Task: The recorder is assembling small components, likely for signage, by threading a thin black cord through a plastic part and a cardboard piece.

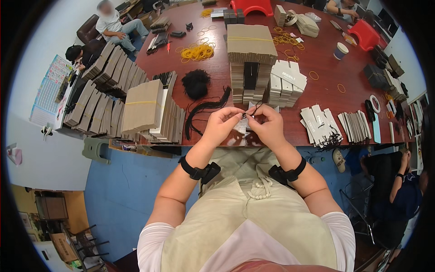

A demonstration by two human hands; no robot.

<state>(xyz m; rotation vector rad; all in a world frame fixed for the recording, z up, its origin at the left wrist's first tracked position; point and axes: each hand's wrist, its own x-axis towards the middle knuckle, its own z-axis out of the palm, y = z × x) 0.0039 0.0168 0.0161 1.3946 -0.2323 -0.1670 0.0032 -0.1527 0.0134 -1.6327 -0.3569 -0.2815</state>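
My left hand (225, 123) and my right hand (266, 126) meet at the table's near edge, fingertips pinched together on a thin black cord (257, 109). A pale card piece shows just below the fingertips; whether the cord runs through it I cannot tell. Left of my hands lies a loose bundle of black cords (204, 108), with a black tangled ball of cord (196, 84) behind it. Directly beyond my hands rises a tall stack of grey-brown cards (251, 43). White printed tags (288, 81) are piled on its right side.
Banded card stacks (142, 106) stand at left. White tags with black cords (321, 124) and a row of tags (355, 127) lie right. Yellow rubber bands (198, 52), a paper cup (340, 51) and red stools (364, 35) are farther off. Other people sit around the table.
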